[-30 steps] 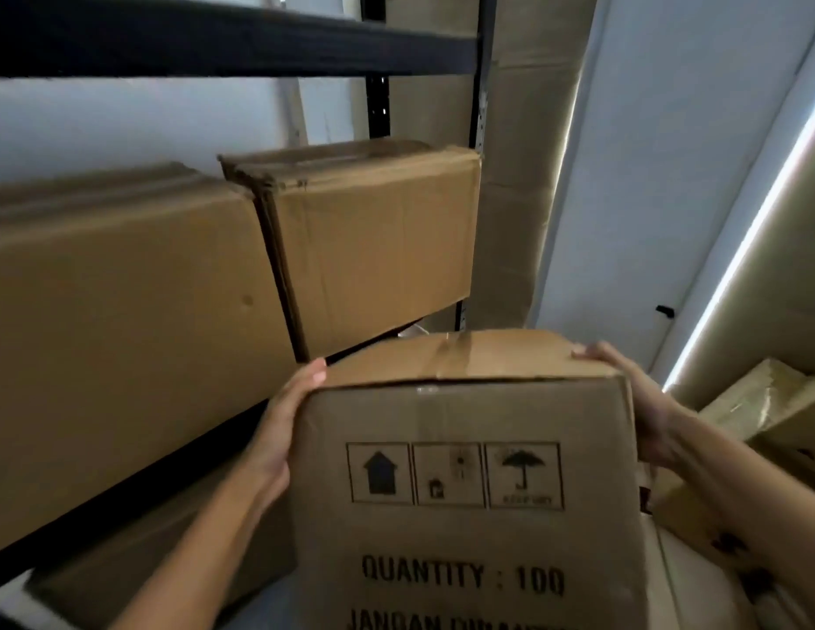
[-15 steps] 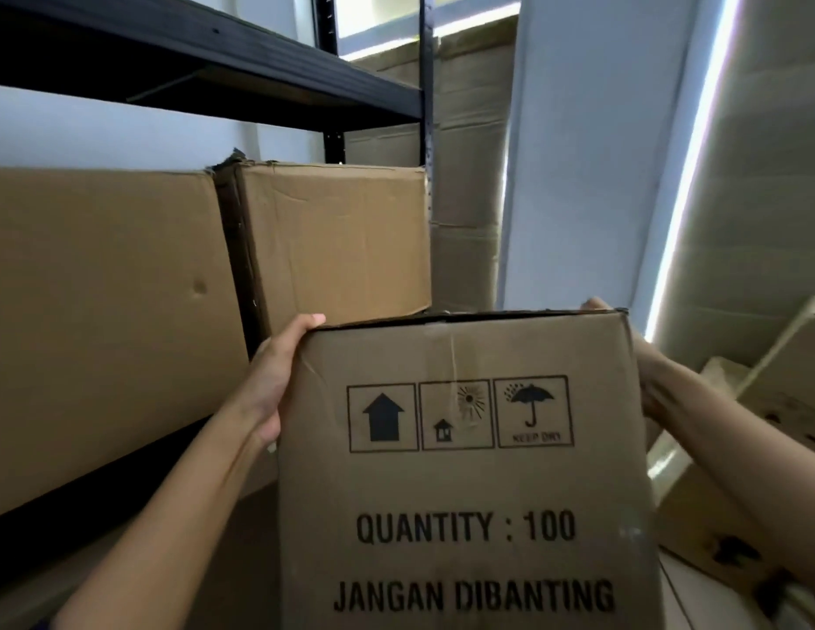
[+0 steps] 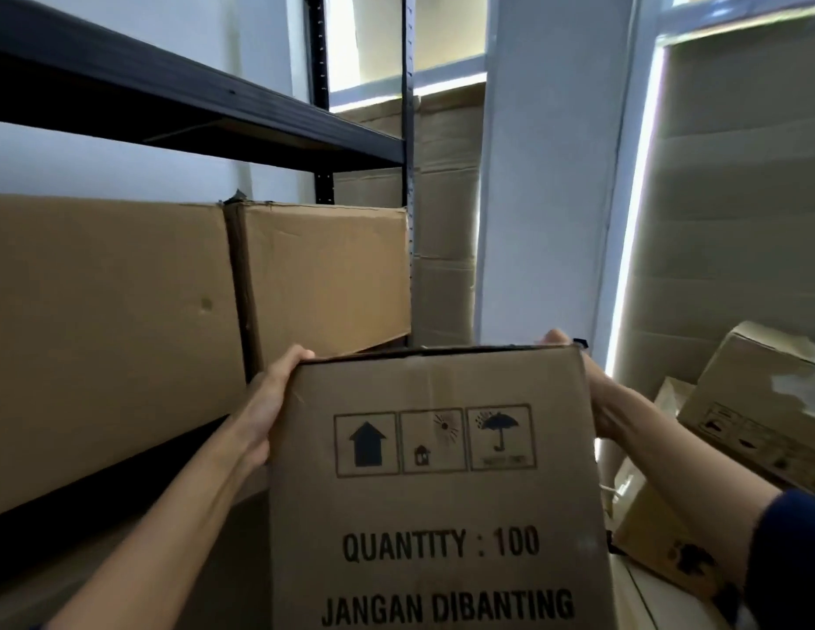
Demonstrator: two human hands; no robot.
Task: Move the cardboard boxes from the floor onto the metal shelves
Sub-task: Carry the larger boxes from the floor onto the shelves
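Printed box (image 3: 435, 488) held at 6 o'clock, left hand (image 3: 264, 402) and right hand (image 3: 599, 393) clamping its upper side edges. Shelved boxes (image 3: 324, 275) fill the level at 10 o'clock. Risk: palms-only grip slips; corner catches shelf upright (image 3: 409, 175).
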